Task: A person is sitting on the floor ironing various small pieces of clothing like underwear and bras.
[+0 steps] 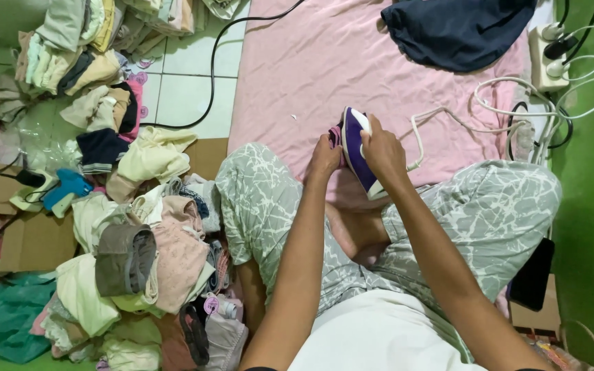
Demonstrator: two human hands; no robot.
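Observation:
My right hand (382, 152) grips the handle of a purple and white clothes iron (356, 148), tilted on its side above the pink cloth (352, 62). My left hand (324, 158) pinches a small pink garment (336, 135) pressed against the iron's left face. Both hands meet over my crossed legs in grey patterned trousers (262, 199). The iron's white cord (448, 117) trails right.
Piles of folded and loose clothes (139, 261) lie at the left, with a blue tagging gun (63, 189) on cardboard. A dark blue garment (455, 31) sits at the far end of the pink cloth. A power strip with plugs (548, 58) and a black phone (532, 275) lie at the right.

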